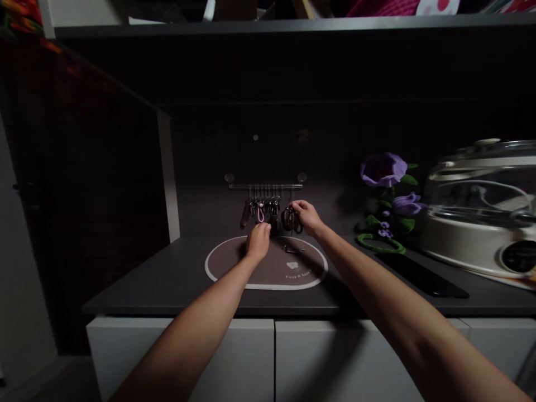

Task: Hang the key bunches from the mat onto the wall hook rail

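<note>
A clear rail point(266, 186) with several hooks is fixed to the dark back wall by round mounts. Keys point(253, 205) and other small dark items hang from it, with a pink loop point(260, 213) among them. At the rail's right end my right hand point(307, 216) is closed, its fingertips pinching the top of a bunch of dark loops point(288, 219) that look like hair ties. My left hand point(258, 241) is lower, just below the hanging items, with its fingers closed; what they hold, if anything, is hidden.
Beneath my hands a brown oval mat point(234, 268) with a pale rim lies on the dark counter point(159, 285). A small metal clip-like item point(294, 250) rests on it. To the right are purple flowers point(384, 170), a black phone-like slab point(422, 274) and a cream appliance point(456, 234). A shelf point(268, 27) overhangs.
</note>
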The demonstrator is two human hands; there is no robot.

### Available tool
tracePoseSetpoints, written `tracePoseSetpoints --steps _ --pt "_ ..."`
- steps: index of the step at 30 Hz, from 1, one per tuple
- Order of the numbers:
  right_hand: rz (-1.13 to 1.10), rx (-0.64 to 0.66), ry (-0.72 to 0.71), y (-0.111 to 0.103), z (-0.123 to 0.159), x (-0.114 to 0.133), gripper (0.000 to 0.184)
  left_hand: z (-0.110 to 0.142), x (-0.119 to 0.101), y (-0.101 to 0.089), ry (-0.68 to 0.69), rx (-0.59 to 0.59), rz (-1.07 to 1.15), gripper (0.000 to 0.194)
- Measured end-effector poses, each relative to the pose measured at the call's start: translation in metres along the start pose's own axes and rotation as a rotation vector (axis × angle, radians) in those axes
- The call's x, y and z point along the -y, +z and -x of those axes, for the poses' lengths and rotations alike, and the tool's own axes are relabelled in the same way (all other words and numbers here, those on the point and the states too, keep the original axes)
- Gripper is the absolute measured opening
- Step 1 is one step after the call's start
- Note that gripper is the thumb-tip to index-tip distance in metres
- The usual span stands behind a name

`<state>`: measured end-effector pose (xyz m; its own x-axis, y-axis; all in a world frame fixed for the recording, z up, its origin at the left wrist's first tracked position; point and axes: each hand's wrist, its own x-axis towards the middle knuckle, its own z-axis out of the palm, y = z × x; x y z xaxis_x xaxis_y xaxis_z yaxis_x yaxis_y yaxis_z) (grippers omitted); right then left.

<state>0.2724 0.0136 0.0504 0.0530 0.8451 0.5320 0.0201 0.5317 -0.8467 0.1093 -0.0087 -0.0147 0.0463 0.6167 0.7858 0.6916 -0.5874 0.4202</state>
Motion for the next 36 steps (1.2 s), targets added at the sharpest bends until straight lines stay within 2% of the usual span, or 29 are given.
tracePoseSetpoints --steps 8,17,27,36 --pt "-0.058 -0.105 0.001 0.009 -0.037 -0.005 0.012 0.002 0.0 0.007 -0.029 -0.008 -0.023 0.028" --pt "0.003 -0.266 -0.017 0.022 -0.066 -0.018 0.014 0.002 0.002 0.008 -0.076 0.007 -0.061 0.027" --pt "0.024 -0.353 0.033 0.024 -0.073 -0.024 0.012 0.002 0.003 0.008 -0.084 0.015 -0.065 0.026" --pt "-0.025 -0.266 0.023 0.018 -0.068 -0.035 0.012 0.002 0.005 0.01 -0.071 0.037 -0.004 0.025"
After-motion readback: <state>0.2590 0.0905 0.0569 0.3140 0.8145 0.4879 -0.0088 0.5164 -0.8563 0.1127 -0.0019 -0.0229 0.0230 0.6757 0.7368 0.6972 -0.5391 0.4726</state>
